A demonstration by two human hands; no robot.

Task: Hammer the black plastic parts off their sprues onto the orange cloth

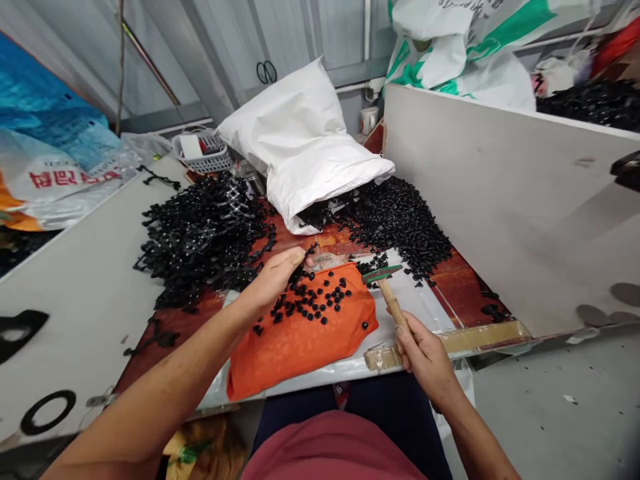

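My left hand (276,279) is closed around a black plastic piece (311,251), probably a sprue, whose tip shows beyond the thumb; the fingers hide most of it. Below that hand lies an orange cloth pad (305,340), with many small black plastic parts (320,301) scattered over its upper side. At the pad's right, my right hand (425,350) grips a wooden-handled tool (393,303) by its handle. The tool has a narrow, crosswise head with green on it. Its head hangs near the pad's upper right corner; I cannot tell whether they touch.
A tangled heap of black sprues (200,233) stands at the left. Loose black parts form another pile (400,223) behind the tool, beside a white sack (305,140) with its mouth facing me. Upright grey boards (490,193) flank the red-brown table (450,273). A grey basket (207,157) sits behind.
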